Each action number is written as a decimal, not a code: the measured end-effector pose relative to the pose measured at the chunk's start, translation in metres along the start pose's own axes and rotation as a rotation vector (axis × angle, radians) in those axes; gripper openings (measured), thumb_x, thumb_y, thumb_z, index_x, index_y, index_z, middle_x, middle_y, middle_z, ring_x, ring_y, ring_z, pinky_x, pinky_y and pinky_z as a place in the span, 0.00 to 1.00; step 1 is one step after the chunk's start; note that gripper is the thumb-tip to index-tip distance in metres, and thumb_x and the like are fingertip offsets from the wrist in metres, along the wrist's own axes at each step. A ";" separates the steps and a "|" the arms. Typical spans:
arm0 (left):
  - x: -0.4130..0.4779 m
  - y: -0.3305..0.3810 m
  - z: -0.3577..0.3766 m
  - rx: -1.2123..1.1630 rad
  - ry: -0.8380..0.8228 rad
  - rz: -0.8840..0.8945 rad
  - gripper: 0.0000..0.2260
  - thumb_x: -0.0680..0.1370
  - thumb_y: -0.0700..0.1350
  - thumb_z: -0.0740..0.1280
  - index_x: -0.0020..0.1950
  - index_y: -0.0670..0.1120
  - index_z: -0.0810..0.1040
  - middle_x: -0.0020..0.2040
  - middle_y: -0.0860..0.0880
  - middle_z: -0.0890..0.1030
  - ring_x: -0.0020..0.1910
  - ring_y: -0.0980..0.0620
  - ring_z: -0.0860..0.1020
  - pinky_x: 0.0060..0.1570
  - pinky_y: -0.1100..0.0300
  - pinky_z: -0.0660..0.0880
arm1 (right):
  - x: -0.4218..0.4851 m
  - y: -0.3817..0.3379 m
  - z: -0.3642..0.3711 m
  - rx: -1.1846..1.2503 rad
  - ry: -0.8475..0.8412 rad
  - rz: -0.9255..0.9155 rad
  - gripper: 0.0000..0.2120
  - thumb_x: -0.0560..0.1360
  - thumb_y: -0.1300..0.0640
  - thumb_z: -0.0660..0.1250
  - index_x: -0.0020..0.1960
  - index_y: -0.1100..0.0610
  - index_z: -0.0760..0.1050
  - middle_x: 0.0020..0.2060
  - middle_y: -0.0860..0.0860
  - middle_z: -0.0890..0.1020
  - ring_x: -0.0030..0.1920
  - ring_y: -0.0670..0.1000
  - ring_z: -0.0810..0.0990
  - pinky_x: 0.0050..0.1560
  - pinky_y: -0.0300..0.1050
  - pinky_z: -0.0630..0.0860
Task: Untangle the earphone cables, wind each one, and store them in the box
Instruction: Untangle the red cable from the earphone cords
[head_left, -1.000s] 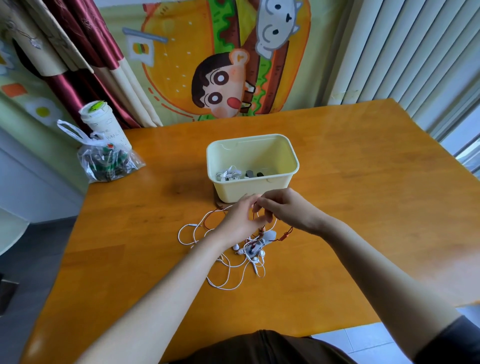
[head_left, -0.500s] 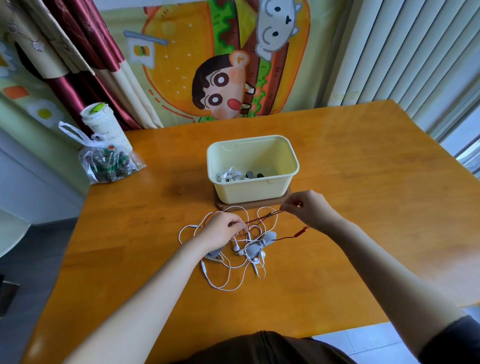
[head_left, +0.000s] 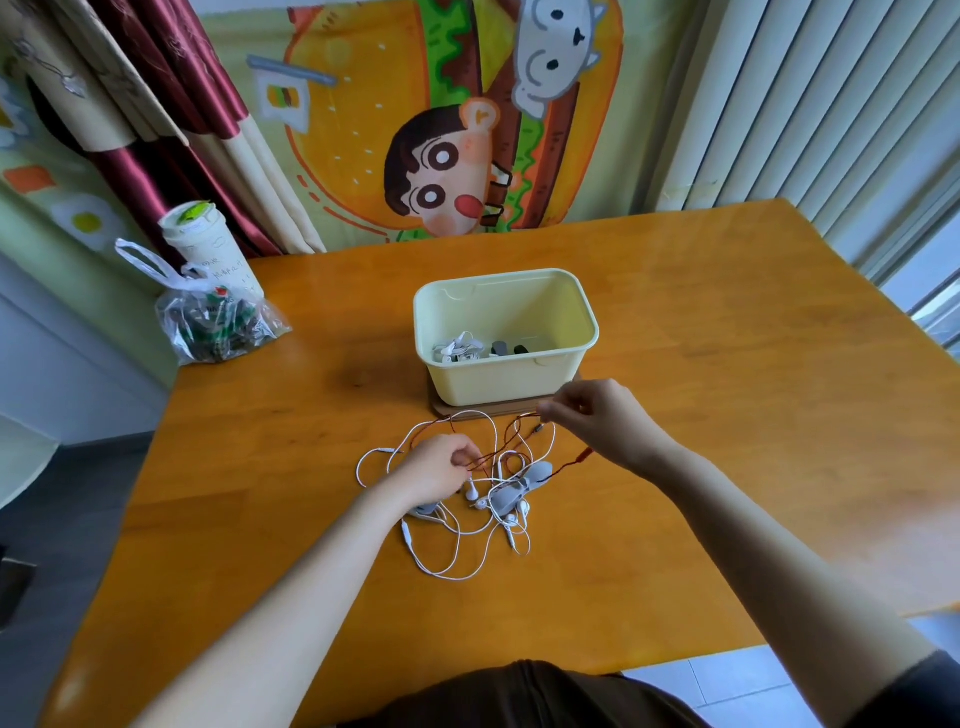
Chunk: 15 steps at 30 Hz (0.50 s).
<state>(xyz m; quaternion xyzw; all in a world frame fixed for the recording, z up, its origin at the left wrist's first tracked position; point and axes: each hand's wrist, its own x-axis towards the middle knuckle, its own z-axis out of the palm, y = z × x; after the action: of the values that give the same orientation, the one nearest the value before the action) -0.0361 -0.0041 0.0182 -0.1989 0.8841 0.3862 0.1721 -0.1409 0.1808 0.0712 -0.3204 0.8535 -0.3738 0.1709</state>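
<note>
A tangle of white earphone cables (head_left: 457, 551) with grey pieces (head_left: 514, 491) lies on the table in front of a pale yellow box (head_left: 504, 382). A thin red earphone cable (head_left: 498, 454) runs through the tangle. My left hand (head_left: 439, 470) pinches the red cable at the left of the pile. My right hand (head_left: 597, 421) pinches the same cable near the box's front right corner, holding it stretched above the pile. The box holds a wound white earphone (head_left: 457, 351) and some dark pieces.
The box stands on a brown wooden base (head_left: 441, 410) on the orange wooden table (head_left: 727, 389). A clear plastic bag (head_left: 218, 322) and a white cup (head_left: 208, 249) sit at the table's far left corner. Curtains and a cartoon hanging are behind.
My hands have moved apart from in front of the box: the left one went down to the pile, the right one out to the right, drawing the red cable taut between them.
</note>
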 end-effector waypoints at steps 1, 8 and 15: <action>-0.001 0.007 0.000 -0.024 -0.031 0.035 0.11 0.79 0.35 0.61 0.53 0.48 0.79 0.49 0.49 0.79 0.50 0.53 0.77 0.47 0.62 0.73 | 0.001 -0.006 0.001 0.015 0.014 -0.025 0.13 0.76 0.50 0.66 0.41 0.59 0.80 0.28 0.45 0.74 0.27 0.40 0.69 0.28 0.32 0.65; -0.013 0.024 -0.007 -0.365 -0.120 0.163 0.09 0.81 0.39 0.61 0.45 0.48 0.79 0.38 0.49 0.80 0.40 0.56 0.78 0.47 0.61 0.75 | 0.009 -0.005 -0.003 -0.210 0.159 0.010 0.10 0.77 0.50 0.65 0.51 0.56 0.78 0.41 0.47 0.80 0.38 0.46 0.76 0.37 0.39 0.71; -0.016 0.042 -0.012 -0.617 -0.100 0.276 0.07 0.80 0.38 0.62 0.46 0.42 0.79 0.35 0.46 0.79 0.36 0.54 0.77 0.41 0.66 0.75 | 0.000 -0.013 0.020 0.020 -0.128 -0.021 0.12 0.77 0.53 0.66 0.55 0.59 0.77 0.41 0.48 0.78 0.33 0.39 0.71 0.34 0.28 0.66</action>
<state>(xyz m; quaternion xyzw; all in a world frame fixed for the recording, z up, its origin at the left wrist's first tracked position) -0.0441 0.0166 0.0587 -0.1007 0.7346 0.6646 0.0930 -0.1247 0.1631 0.0675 -0.3509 0.8337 -0.3626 0.2244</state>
